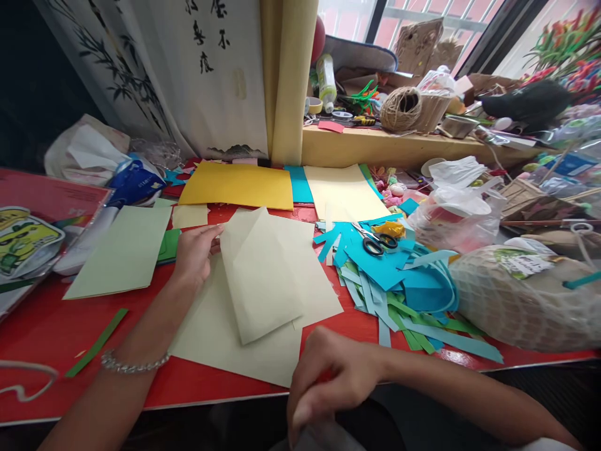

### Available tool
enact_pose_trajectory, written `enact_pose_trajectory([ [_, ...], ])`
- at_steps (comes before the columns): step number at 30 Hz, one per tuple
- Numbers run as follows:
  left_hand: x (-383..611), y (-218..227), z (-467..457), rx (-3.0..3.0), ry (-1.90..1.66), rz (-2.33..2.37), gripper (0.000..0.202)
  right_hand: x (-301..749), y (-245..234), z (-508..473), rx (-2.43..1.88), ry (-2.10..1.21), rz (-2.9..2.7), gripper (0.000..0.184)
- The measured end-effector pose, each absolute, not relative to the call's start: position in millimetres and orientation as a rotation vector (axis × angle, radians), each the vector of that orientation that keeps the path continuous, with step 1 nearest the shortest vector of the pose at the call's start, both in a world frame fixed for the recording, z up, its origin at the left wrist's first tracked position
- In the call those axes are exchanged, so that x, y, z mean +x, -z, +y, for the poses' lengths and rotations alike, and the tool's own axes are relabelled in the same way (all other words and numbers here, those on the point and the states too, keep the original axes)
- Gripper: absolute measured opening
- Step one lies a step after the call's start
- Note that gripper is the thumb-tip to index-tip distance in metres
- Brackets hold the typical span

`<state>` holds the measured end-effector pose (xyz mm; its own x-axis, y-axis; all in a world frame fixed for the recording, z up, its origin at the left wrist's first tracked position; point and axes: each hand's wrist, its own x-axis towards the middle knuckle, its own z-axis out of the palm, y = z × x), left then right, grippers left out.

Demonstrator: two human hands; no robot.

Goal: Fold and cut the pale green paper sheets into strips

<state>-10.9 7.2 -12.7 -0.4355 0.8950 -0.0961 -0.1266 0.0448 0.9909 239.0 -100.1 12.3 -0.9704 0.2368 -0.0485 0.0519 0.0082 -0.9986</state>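
Observation:
My left hand (193,255) pinches the upper left edge of a folded pale cream paper (263,282) between thumb and fingers. The folded piece has a pointed flap at its top and is tilted over larger cream sheets (275,360) on the red table. My right hand (335,369) hangs at the table's front edge, fingers curled downward and closed. Something greyish lies below its fingertips, and I cannot make out whether they grip it. Black-handled scissors (373,244) rest on blue paper scraps (375,266) right of the cream sheets.
Yellow paper (239,186) and a cream sheet (345,191) lie at the back. Pale green paper (124,250) and a green strip (97,341) are at left. Green and blue strips (408,319) and a netted bundle (526,297) crowd the right. Craft supplies fill the windowsill (375,139).

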Motion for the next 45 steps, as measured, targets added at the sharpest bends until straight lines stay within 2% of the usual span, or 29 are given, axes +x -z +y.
enact_pose_trajectory([
  [1,-11,13,7,0.831,-1.485,1.464,0.011,242,-14,-93,-0.397,-2.073,-2.011,0.042],
  [3,-8,12,4,0.867,-1.379,1.435,0.017,247,-14,-76,-0.71,-1.772,-1.726,0.045],
  [5,1,9,0,0.912,-1.274,1.403,0.023,250,-11,-58,-0.988,-1.424,-1.54,0.037],
  [6,6,8,-4,0.932,-1.231,1.387,0.025,251,-9,-50,-1.072,-1.397,-1.482,0.038],
  [10,24,1,-17,1.013,-1.156,1.363,0.03,250,-2,-35,-1.199,-1.616,-1.381,0.056],
  [16,30,-5,-23,1.057,-1.215,1.395,0.029,246,-6,-36,-0.999,-1.651,-1.371,0.029],
  [23,34,-14,-24,1.027,-1.336,1.357,0.022,243,-11,-38,-0.963,-1.724,-1.34,0.034],
  [26,35,-20,-23,0.984,-1.533,1.344,0.019,241,-14,-40,-0.957,-1.748,-1.381,0.03],
  [29,34,-25,-24,0.967,-1.593,1.318,0.019,241,-16,-42,-0.914,-1.92,-1.256,0.023],
  [33,31,-24,-26,1.054,-1.447,1.385,0.025,244,-15,-40,-0.923,-1.992,-1.125,0.015],
  [38,32,-16,-30,1.12,-1.199,1.392,0.03,247,-5,-33,-1.031,-1.805,-1.183,0.03],
  [45,39,-21,-40,1.11,-1.062,1.337,0.032,247,-2,-34,-0.999,-1.715,-1.224,0.027],
])
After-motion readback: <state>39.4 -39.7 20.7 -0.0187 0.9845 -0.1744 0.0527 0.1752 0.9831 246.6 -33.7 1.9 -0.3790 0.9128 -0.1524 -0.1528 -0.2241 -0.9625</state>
